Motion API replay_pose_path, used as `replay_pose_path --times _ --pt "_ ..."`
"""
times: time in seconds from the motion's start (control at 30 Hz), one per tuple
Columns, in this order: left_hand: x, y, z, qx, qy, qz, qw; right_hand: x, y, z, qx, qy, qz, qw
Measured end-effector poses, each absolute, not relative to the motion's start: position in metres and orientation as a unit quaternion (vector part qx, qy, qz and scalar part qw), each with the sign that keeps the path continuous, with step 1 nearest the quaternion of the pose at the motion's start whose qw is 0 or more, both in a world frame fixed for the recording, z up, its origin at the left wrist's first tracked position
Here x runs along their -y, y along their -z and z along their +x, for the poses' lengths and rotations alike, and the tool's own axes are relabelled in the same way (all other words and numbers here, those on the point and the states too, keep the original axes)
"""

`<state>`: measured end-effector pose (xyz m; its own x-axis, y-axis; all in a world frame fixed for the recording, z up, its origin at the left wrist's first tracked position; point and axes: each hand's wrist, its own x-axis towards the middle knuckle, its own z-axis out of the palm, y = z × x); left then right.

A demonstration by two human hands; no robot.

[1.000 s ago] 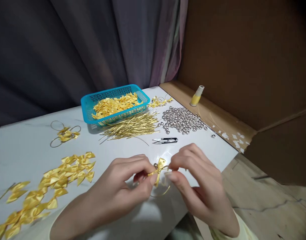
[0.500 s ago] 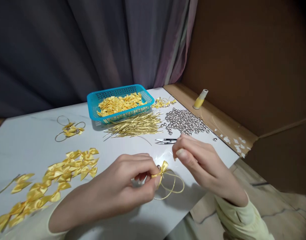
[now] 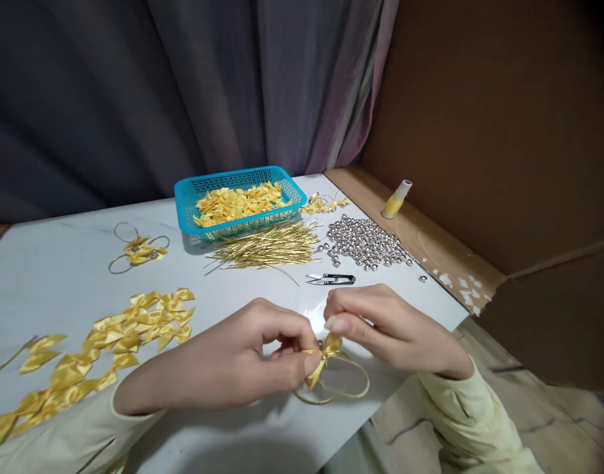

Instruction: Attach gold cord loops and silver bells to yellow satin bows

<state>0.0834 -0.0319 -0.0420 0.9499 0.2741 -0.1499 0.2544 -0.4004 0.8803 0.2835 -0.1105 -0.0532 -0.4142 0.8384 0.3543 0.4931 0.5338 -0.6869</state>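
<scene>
My left hand (image 3: 242,359) pinches a small yellow ribbon bow (image 3: 324,355) with a gold cord loop (image 3: 341,388) hanging from it, just above the white table (image 3: 59,289). My right hand (image 3: 381,326) has its fingers pinched together at the top of the same bow, where a small silver bell seems to sit. Both hands meet near the table's front edge. Yellow sleeves cover both forearms.
Loose yellow bows (image 3: 109,342) lie at the left. A blue basket (image 3: 237,201) of bows stands at the back, with gold cords (image 3: 267,247), silver bells (image 3: 363,240) and snips (image 3: 331,279) in front. A thread spool (image 3: 396,199) stands by the cardboard wall. Finished bows (image 3: 138,250) lie far left.
My right hand let go of the bow, lifted away toward the snips, then came back down onto the bow. The left hand kept its pinch. The cord loop has opened out.
</scene>
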Motion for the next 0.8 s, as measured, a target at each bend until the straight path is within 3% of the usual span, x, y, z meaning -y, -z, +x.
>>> replay_pose_path --times 0.13,0.27,0.6,0.8 --pt "0.029 0.04 0.085 -0.166 0.017 0.792 0.587 0.119 0.055 0.295 0.783 -0.256 -0.37 0.43" --pt "0.028 0.039 0.085 -0.185 0.013 0.774 0.606 0.126 0.057 0.296 0.816 -0.236 -0.321 0.418" --pt "0.029 0.044 0.084 -0.156 0.026 0.788 0.595 0.121 0.057 0.282 0.78 -0.218 -0.365 0.46" --pt "0.026 0.045 0.086 -0.154 0.034 0.795 0.586 0.114 0.058 0.284 0.772 -0.265 -0.348 0.461"
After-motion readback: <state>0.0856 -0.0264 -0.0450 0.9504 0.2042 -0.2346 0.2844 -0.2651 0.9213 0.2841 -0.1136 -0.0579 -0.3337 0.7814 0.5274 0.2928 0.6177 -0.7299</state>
